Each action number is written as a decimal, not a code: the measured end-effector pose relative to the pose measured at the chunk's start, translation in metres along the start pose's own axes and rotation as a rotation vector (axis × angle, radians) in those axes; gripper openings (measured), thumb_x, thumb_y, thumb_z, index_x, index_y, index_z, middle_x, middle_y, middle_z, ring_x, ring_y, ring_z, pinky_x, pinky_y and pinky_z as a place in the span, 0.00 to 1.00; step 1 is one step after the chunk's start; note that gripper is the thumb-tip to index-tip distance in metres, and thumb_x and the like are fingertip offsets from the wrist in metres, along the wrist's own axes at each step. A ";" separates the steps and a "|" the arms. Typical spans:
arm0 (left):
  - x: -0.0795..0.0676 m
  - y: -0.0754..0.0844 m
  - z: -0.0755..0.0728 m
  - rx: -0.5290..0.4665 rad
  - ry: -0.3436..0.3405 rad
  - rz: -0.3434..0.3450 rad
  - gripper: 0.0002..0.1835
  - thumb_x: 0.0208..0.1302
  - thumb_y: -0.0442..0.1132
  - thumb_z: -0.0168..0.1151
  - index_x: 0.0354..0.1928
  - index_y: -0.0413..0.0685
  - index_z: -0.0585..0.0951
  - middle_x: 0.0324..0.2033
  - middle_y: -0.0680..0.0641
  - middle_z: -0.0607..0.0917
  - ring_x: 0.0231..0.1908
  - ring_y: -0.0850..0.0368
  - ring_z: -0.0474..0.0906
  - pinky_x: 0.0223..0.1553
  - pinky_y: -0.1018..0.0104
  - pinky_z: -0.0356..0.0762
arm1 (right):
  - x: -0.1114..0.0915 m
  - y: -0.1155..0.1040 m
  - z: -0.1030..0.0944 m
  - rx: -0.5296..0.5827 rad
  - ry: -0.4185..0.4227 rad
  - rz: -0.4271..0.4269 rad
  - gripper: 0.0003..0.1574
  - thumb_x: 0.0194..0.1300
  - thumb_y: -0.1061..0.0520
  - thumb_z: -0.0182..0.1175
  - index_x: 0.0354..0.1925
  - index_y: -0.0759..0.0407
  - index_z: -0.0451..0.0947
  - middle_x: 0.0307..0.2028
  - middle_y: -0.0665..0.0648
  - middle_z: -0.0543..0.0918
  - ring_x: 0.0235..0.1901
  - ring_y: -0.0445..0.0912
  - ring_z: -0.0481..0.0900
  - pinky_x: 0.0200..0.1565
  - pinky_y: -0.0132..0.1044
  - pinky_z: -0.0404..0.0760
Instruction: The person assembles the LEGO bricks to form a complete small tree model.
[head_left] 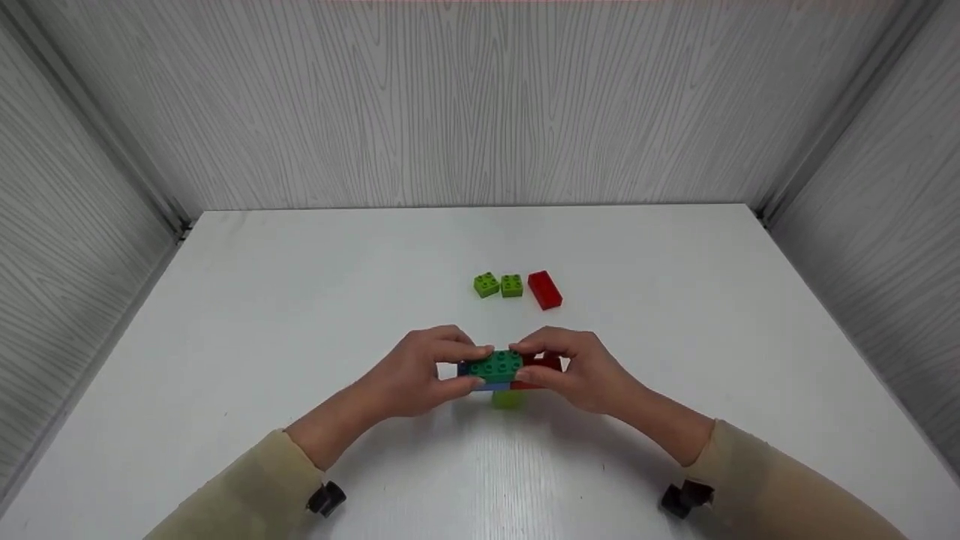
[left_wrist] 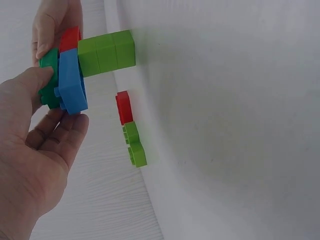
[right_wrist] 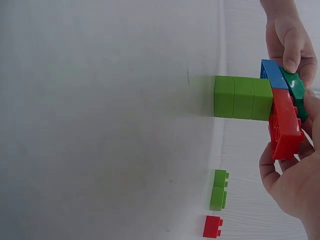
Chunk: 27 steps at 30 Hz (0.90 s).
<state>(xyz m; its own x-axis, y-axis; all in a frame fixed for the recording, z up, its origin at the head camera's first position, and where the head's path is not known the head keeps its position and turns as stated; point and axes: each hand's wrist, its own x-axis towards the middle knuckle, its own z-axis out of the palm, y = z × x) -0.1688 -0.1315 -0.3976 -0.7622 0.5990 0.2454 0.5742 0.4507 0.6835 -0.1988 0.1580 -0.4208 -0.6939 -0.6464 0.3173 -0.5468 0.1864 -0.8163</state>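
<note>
A column of three lime-green bricks [left_wrist: 106,52] stands on the table. On top, a blue brick [left_wrist: 73,85] and a red brick [right_wrist: 285,117] lie end to end, jutting out to the left and right. Across the seam between them sits a dark green brick [head_left: 496,366], studs up. My left hand [head_left: 420,373] pinches the left end of the dark green brick between thumb and fingers, with other fingers below the blue brick. From the right, my right hand [head_left: 581,370] pinches its other end, its lower fingers curled under the red brick.
Beyond the hands, two small lime-green bricks [head_left: 511,286] lie side by side on the white table [head_left: 300,270]. Just right of them is a loose red brick [head_left: 545,290]. Grey wood-grain panels [head_left: 480,105] rise behind the table and at both sides.
</note>
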 end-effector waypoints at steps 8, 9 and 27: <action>0.001 0.000 -0.002 0.029 -0.023 -0.005 0.23 0.71 0.41 0.72 0.67 0.50 0.84 0.49 0.51 0.85 0.45 0.58 0.80 0.42 0.61 0.85 | 0.001 0.000 0.000 -0.003 -0.012 0.039 0.21 0.71 0.57 0.71 0.61 0.48 0.86 0.48 0.46 0.89 0.39 0.52 0.82 0.40 0.34 0.82; 0.001 0.000 -0.002 0.026 -0.023 -0.004 0.23 0.71 0.41 0.72 0.67 0.50 0.84 0.48 0.51 0.85 0.45 0.58 0.80 0.42 0.60 0.85 | 0.001 0.000 0.000 -0.004 -0.011 0.041 0.21 0.71 0.57 0.71 0.60 0.48 0.87 0.48 0.46 0.89 0.39 0.51 0.82 0.40 0.35 0.83; 0.005 0.002 0.000 -0.005 0.012 -0.019 0.21 0.70 0.45 0.74 0.62 0.51 0.88 0.42 0.55 0.86 0.40 0.60 0.80 0.39 0.64 0.83 | 0.000 0.001 -0.002 -0.025 -0.011 0.010 0.21 0.69 0.57 0.73 0.59 0.48 0.87 0.48 0.46 0.89 0.38 0.48 0.81 0.38 0.33 0.81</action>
<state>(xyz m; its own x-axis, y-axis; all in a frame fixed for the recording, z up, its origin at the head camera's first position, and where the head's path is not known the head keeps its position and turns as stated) -0.1717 -0.1278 -0.3948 -0.7764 0.5825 0.2406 0.5582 0.4583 0.6917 -0.2000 0.1596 -0.4203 -0.6944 -0.6526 0.3031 -0.5511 0.2114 -0.8072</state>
